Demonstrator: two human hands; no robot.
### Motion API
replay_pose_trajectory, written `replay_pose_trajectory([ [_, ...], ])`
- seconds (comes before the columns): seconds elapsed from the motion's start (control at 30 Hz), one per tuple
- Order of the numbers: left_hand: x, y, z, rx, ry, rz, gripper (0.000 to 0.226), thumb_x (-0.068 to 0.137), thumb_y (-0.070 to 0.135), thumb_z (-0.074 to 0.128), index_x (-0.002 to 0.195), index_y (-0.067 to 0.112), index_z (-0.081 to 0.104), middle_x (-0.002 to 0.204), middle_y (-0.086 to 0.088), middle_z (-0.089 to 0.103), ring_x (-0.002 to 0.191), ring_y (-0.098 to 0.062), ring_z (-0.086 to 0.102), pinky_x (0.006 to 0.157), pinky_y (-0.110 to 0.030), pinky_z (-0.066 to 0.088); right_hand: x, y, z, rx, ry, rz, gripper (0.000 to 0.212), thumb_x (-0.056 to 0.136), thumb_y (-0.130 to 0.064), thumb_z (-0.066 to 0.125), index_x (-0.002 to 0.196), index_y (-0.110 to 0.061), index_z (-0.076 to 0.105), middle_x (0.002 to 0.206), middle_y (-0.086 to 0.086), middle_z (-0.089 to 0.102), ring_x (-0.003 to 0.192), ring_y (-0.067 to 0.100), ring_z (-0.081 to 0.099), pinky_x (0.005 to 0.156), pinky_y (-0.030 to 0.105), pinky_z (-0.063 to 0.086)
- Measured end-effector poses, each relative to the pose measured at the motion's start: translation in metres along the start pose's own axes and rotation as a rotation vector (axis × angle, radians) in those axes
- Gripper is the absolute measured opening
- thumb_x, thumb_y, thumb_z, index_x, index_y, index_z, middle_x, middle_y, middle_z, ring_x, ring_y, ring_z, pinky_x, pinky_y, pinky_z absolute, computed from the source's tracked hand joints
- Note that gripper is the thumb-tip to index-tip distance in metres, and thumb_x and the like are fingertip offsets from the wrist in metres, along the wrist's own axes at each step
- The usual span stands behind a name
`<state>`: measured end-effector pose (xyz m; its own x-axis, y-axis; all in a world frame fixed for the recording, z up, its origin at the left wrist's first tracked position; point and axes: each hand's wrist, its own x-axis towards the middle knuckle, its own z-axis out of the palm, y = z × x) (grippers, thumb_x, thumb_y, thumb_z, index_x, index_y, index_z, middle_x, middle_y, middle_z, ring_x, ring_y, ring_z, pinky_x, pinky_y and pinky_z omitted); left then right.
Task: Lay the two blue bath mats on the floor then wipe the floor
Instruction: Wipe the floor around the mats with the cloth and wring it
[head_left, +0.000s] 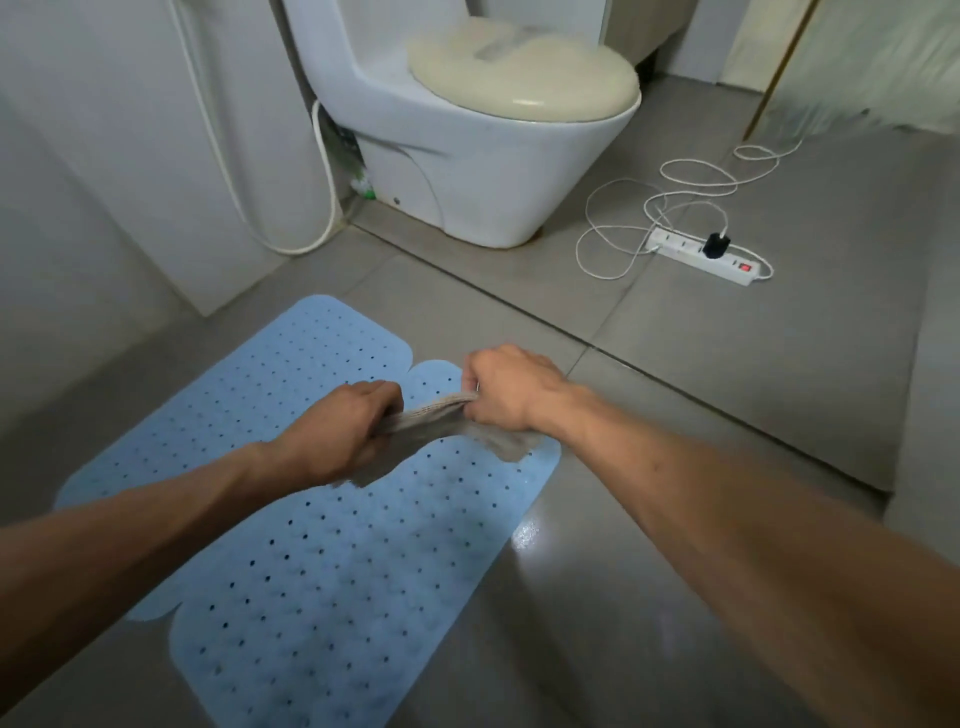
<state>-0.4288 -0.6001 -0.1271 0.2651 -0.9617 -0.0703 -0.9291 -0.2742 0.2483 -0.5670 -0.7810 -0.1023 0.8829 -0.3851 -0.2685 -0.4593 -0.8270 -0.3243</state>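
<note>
Both hands grip one grey cloth (441, 421) stretched between them: the left hand (337, 431) fisted around its left end, the right hand (511, 389) clenched on its right end. Beneath the hands, two blue bath mats (311, 545) lie flat and overlapping on the grey tiled floor (675, 353). Beyond the right hand stand a white toilet (478, 156) and a power strip (706, 254).

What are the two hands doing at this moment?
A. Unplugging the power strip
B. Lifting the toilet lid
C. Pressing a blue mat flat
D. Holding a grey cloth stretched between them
D: the left hand and right hand each grip one end of the cloth, above the mats.
</note>
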Motion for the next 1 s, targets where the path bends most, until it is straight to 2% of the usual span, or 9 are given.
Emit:
replay_pose_trajectory([
  [0.1, 0.013, 0.037, -0.067, -0.084, -0.021, -0.038, 0.050, 0.074, 0.061, 0.034, 0.090, 0.018, 0.053, 0.084, 0.004, 0.057, 0.073, -0.020, 0.053, 0.062, -0.034, 0.045, -0.014, 0.005, -0.070, 0.034, 0.014, 0.027, 0.019, 0.082, -0.028, 0.063, 0.100, -0.026, 0.066, 0.110, -0.001, 0.069, 0.107, 0.027, 0.062, 0.084, 0.032, 0.048],
  [0.17, 0.021, 0.058, -0.111, -0.133, -0.044, -0.066, 0.056, 0.070, 0.063, 0.033, 0.095, 0.017, 0.056, 0.089, 0.004, 0.059, 0.077, -0.019, 0.055, 0.066, -0.034, 0.047, -0.026, 0.007, -0.116, 0.066, 0.024, 0.043, 0.019, 0.082, -0.029, 0.064, 0.101, -0.031, 0.066, 0.111, -0.002, 0.069, 0.109, 0.025, 0.061, 0.083, 0.031, 0.046],
  [0.23, 0.032, 0.078, -0.154, -0.151, -0.074, -0.101, 0.043, 0.075, 0.053, 0.046, 0.098, 0.018, 0.057, 0.091, 0.003, 0.060, 0.079, -0.018, 0.056, 0.070, -0.037, 0.050, -0.038, 0.009, -0.162, 0.085, 0.025, 0.058, 0.016, 0.082, -0.029, 0.064, 0.098, -0.032, 0.067, 0.110, -0.003, 0.070, 0.108, 0.024, 0.062, 0.082, 0.030, 0.045],
  [0.3, 0.043, 0.096, -0.191, -0.162, -0.079, -0.153, 0.023, 0.080, 0.031, 0.061, 0.100, 0.019, 0.059, 0.094, 0.003, 0.061, 0.081, -0.018, 0.058, 0.073, -0.038, 0.052, -0.049, 0.011, -0.205, 0.098, 0.022, 0.069, 0.015, 0.082, -0.030, 0.066, 0.097, -0.032, 0.067, 0.110, -0.003, 0.070, 0.108, 0.024, 0.062, 0.083, 0.031, 0.046],
  [0.4, 0.054, 0.126, -0.239, -0.238, 0.005, -0.290, 0.018, 0.079, 0.016, 0.065, 0.097, 0.018, 0.064, 0.092, 0.000, 0.066, 0.080, -0.017, 0.060, 0.070, -0.033, 0.052, -0.060, 0.013, -0.263, 0.147, 0.024, 0.091, 0.013, 0.082, -0.032, 0.069, 0.095, -0.034, 0.068, 0.112, -0.001, 0.069, 0.106, 0.025, 0.062, 0.079, 0.028, 0.043],
  [0.53, 0.065, 0.166, -0.288, -0.338, 0.109, -0.455, 0.015, 0.078, 0.014, 0.064, 0.092, 0.017, 0.065, 0.082, 0.000, 0.067, 0.073, -0.017, 0.062, 0.063, -0.028, 0.051, -0.072, 0.015, -0.324, 0.199, 0.016, 0.105, 0.016, 0.082, -0.033, 0.071, 0.097, -0.032, 0.071, 0.110, -0.002, 0.070, 0.103, 0.023, 0.063, 0.082, 0.030, 0.048],
  [0.73, 0.074, 0.201, -0.352, -0.401, 0.084, -0.523, 0.013, 0.080, 0.025, 0.066, 0.091, 0.020, 0.063, 0.079, 0.003, 0.066, 0.069, -0.014, 0.063, 0.057, -0.026, 0.051, -0.078, 0.008, -0.399, 0.223, -0.012, 0.138, 0.015, 0.078, -0.028, 0.072, 0.093, -0.033, 0.072, 0.105, -0.008, 0.071, 0.101, 0.019, 0.065, 0.077, 0.027, 0.044],
  [0.87, 0.080, 0.200, -0.385, -0.405, 0.044, -0.544, 0.013, 0.082, 0.020, 0.068, 0.093, 0.023, 0.061, 0.086, 0.006, 0.065, 0.075, -0.010, 0.061, 0.060, -0.017, 0.046, -0.068, -0.009, -0.437, 0.228, 0.005, 0.169, 0.014, 0.078, -0.027, 0.072, 0.091, -0.033, 0.073, 0.101, -0.008, 0.072, 0.097, 0.019, 0.065, 0.075, 0.027, 0.044],
  [1.0, 0.085, 0.196, -0.412, -0.423, 0.056, -0.619, 0.014, 0.080, 0.016, 0.068, 0.088, 0.024, 0.060, 0.086, 0.004, 0.064, 0.073, -0.011, 0.058, 0.056, -0.017, 0.039, -0.061, -0.020, -0.463, 0.158, -0.025, 0.140, 0.012, 0.081, -0.028, 0.071, 0.093, -0.031, 0.074, 0.102, -0.006, 0.072, 0.095, 0.020, 0.065, 0.074, 0.027, 0.044],
])
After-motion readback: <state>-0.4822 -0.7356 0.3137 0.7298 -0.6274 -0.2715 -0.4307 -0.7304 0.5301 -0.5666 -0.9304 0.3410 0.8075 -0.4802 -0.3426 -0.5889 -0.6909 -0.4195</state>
